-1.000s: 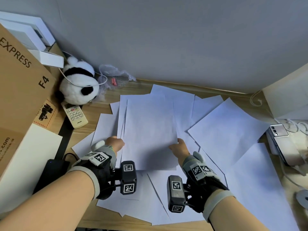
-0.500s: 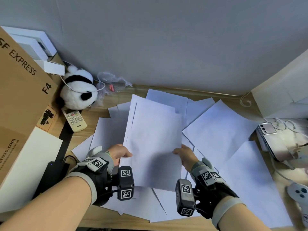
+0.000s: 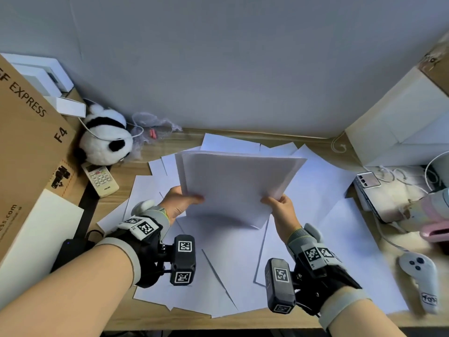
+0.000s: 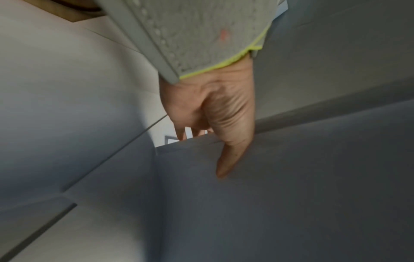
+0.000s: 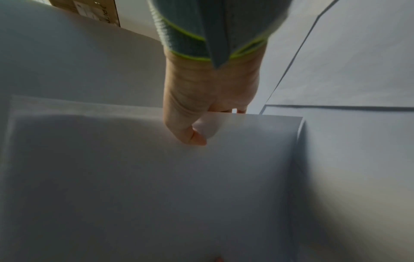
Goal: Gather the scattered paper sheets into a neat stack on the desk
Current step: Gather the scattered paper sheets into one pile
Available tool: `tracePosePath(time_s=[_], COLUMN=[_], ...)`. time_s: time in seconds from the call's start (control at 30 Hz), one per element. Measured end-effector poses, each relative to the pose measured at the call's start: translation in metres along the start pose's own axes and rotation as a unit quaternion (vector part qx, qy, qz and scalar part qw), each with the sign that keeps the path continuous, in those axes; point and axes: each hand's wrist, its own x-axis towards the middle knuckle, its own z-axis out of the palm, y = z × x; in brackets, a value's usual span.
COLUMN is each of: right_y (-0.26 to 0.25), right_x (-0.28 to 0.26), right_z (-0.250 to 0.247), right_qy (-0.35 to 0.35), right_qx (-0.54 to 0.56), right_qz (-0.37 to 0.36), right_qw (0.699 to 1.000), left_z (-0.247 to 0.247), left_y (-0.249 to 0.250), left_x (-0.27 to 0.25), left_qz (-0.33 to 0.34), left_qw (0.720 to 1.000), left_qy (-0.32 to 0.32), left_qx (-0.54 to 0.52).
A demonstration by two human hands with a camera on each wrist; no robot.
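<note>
Loose paper sheets point(image 3: 328, 215) covered the middle of the counter point(image 3: 243, 319) from the near edge almost to the far wall point(image 3: 243, 69), lying flat and open to a hand from above. The left side was hemmed in by a tall cardboard box point(image 3: 26, 154), a black power brick point(image 3: 70, 246) just beside it, a remote control point(image 3: 100, 177) and a plush panda point(image 3: 104, 139) in the far left corner. On the right a white box point(image 3: 401, 122), a phone point(image 3: 368, 181), tangled white cables point(image 3: 398, 176), a pink object point(image 3: 435, 229) and a white game controller point(image 3: 421, 276) crowded the sheets' right edge, while a narrow bare strip ran along the near edge.
</note>
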Motion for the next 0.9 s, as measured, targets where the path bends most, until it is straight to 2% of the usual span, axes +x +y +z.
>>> tracePosePath(time_s=[0.13,0.23,0.37,0.47,0.53,0.7,0.9], right_y=[0.011,0.015,0.018,0.025,0.028,0.031,0.032], right_x=[0.0,0.003,0.014,0.028,0.032,0.041,0.062], right_z=[-0.003,-0.003,-0.011,-0.025,-0.034,-0.045,-0.038], right_qy=[-0.008,0.005,0.1,0.171,0.192,0.188,0.175], right_qx=[-0.051,-0.041,-0.019,-0.049,-0.06,-0.077,-0.082], right_qz=[-0.008,-0.022,-0.024,0.006,0.033,0.087,0.121], right_qw=[0.999,0.999,0.995,0.984,0.979,0.975,0.974], left_z=[0.009,0.014,0.011,0.001,-0.006,-0.013,-0.01], left_y=[-0.005,-0.001,0.003,-0.001,-0.005,-0.012,-0.008], left_x=[-0.002,-0.002,0.006,0.016,0.021,0.032,0.053], left_qz=[0.017,0.036,0.038,-0.004,-0.043,-0.108,-0.123], left_qw=[0.999,0.998,0.996,0.993,0.989,0.983,0.981], left_qy=[0.048,0.059,0.078,0.12,0.144,0.146,0.147], left_qx=[0.002,0.008,0.007,0.02,0.013,0.015,0.007])
